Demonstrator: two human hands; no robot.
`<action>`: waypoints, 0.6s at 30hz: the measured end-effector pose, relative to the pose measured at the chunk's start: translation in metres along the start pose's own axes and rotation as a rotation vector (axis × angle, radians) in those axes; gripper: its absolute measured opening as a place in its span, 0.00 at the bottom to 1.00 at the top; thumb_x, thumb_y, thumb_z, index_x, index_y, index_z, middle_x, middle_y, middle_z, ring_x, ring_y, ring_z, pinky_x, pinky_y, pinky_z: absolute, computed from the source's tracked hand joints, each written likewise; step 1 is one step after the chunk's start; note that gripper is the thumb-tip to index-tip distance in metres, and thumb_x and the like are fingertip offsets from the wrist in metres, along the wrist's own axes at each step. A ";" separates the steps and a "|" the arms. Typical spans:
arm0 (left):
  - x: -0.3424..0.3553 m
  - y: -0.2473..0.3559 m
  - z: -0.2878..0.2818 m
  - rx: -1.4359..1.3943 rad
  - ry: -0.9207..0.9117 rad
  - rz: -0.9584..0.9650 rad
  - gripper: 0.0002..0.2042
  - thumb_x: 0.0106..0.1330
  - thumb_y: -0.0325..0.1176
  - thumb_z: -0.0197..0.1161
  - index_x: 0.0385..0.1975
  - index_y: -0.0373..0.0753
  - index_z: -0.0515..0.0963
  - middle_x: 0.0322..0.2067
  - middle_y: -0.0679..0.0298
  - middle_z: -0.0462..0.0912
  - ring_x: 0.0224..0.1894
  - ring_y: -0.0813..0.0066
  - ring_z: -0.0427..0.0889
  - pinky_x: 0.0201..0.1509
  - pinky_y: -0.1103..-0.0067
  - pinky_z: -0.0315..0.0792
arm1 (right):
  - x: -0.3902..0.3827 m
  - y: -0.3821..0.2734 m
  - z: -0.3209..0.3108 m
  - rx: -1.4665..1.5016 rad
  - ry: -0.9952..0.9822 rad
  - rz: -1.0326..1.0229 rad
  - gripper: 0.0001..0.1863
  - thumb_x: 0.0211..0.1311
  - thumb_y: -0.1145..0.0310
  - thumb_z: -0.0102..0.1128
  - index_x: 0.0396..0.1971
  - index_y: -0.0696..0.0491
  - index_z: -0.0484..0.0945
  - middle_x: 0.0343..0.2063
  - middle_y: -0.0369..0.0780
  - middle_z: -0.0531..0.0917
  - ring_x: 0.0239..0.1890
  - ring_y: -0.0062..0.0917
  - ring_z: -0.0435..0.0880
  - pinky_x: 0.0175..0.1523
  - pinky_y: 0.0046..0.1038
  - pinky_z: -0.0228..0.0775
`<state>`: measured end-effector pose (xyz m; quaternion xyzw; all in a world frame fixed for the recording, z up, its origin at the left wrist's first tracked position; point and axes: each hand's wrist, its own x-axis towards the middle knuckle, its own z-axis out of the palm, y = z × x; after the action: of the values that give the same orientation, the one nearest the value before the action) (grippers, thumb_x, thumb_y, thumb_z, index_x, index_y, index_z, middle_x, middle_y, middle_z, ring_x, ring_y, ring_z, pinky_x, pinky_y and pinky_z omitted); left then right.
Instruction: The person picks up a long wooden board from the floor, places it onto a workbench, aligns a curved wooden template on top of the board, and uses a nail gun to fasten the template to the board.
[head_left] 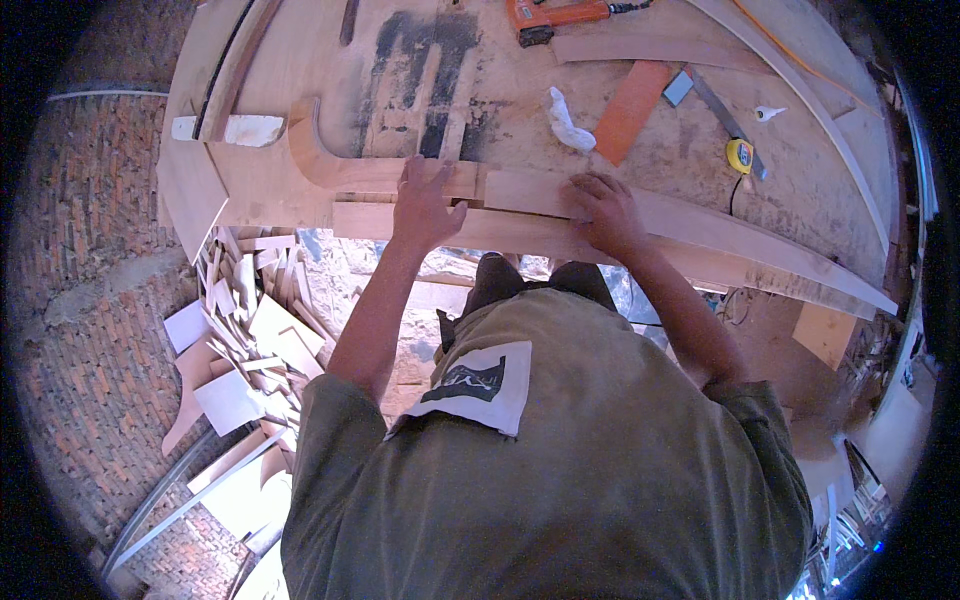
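Observation:
Along the near edge of the workbench, a curved wooden piece (365, 176) meets a long wooden board (690, 212) end to end, with a thin seam between them. In front of them lies a front wooden strip (510, 225), with a dark narrow gap showing behind part of it. My left hand (427, 203) lies over the curved piece, fingers spread and thumb pointing right above the front strip. My right hand (606, 212) is closed over the left part of the long board, fingers bent and close together. Its thumb side is slightly blurred.
Farther back on the workbench (280, 190) are an orange power tool (560, 14), a crumpled white item (568, 122), an orange-brown sheet (632, 110), a blue block (678, 88) and a yellow tape measure (740, 155). Wood offcuts (250, 330) pile up at lower left beside a brick surface (90, 300).

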<state>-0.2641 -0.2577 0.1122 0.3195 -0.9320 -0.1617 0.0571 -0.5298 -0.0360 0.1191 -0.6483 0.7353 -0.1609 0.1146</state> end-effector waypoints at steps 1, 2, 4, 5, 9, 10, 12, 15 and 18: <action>0.001 0.003 -0.006 0.040 -0.068 -0.021 0.39 0.54 0.49 0.75 0.67 0.43 0.70 0.65 0.41 0.66 0.69 0.37 0.63 0.73 0.53 0.59 | 0.001 0.002 0.005 -0.003 -0.006 0.002 0.34 0.42 0.69 0.74 0.57 0.45 0.79 0.57 0.40 0.80 0.63 0.41 0.75 0.66 0.46 0.69; 0.005 0.007 -0.015 0.081 -0.137 -0.030 0.38 0.54 0.47 0.76 0.66 0.45 0.71 0.64 0.41 0.67 0.69 0.38 0.64 0.74 0.54 0.59 | 0.000 0.005 0.008 0.011 0.024 0.002 0.34 0.42 0.70 0.74 0.56 0.46 0.79 0.57 0.41 0.80 0.62 0.41 0.76 0.66 0.45 0.69; 0.017 0.017 -0.033 0.091 -0.222 -0.057 0.38 0.53 0.47 0.76 0.66 0.45 0.71 0.65 0.44 0.66 0.69 0.40 0.63 0.73 0.55 0.61 | 0.000 0.008 0.011 0.023 0.045 0.004 0.34 0.42 0.70 0.75 0.56 0.46 0.80 0.56 0.41 0.81 0.61 0.41 0.77 0.65 0.44 0.70; 0.019 0.016 -0.037 0.112 -0.301 -0.097 0.38 0.53 0.48 0.76 0.66 0.44 0.72 0.65 0.47 0.65 0.70 0.43 0.63 0.72 0.56 0.64 | 0.004 0.007 0.012 0.026 0.031 0.016 0.34 0.42 0.71 0.75 0.56 0.47 0.79 0.57 0.41 0.81 0.61 0.40 0.77 0.65 0.44 0.70; 0.023 -0.007 -0.022 0.132 -0.275 0.050 0.37 0.54 0.47 0.76 0.65 0.45 0.72 0.66 0.53 0.66 0.71 0.50 0.63 0.73 0.56 0.63 | 0.012 -0.002 0.009 0.048 -0.015 0.071 0.35 0.43 0.72 0.75 0.57 0.47 0.79 0.59 0.42 0.80 0.61 0.40 0.77 0.65 0.44 0.70; 0.024 -0.010 -0.020 0.170 -0.280 0.079 0.37 0.55 0.46 0.76 0.65 0.44 0.72 0.66 0.55 0.67 0.71 0.52 0.63 0.72 0.56 0.63 | 0.014 -0.002 0.012 0.045 -0.015 0.079 0.35 0.43 0.72 0.75 0.57 0.47 0.79 0.59 0.42 0.80 0.61 0.40 0.77 0.65 0.44 0.70; 0.025 -0.016 -0.013 0.203 -0.286 0.109 0.36 0.55 0.46 0.75 0.65 0.42 0.71 0.66 0.57 0.67 0.71 0.55 0.64 0.72 0.56 0.63 | 0.018 -0.003 0.015 0.081 -0.004 0.052 0.35 0.43 0.72 0.75 0.58 0.47 0.78 0.59 0.42 0.80 0.61 0.41 0.78 0.66 0.43 0.70; 0.026 -0.029 0.003 0.110 -0.255 0.191 0.36 0.56 0.44 0.75 0.64 0.38 0.71 0.64 0.58 0.69 0.72 0.55 0.64 0.72 0.56 0.62 | 0.020 -0.009 0.011 0.083 -0.034 0.076 0.34 0.44 0.71 0.75 0.57 0.49 0.78 0.59 0.42 0.79 0.61 0.41 0.78 0.65 0.43 0.70; 0.025 -0.028 0.002 0.100 -0.241 0.225 0.36 0.55 0.43 0.75 0.63 0.35 0.71 0.63 0.57 0.70 0.71 0.54 0.65 0.72 0.55 0.62 | 0.024 -0.007 0.010 0.092 -0.105 0.090 0.27 0.51 0.65 0.72 0.55 0.48 0.80 0.59 0.44 0.80 0.61 0.44 0.77 0.65 0.44 0.70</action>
<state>-0.2680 -0.2932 0.1013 0.1939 -0.9688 -0.1449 -0.0532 -0.5230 -0.0614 0.1131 -0.6163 0.7484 -0.1553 0.1898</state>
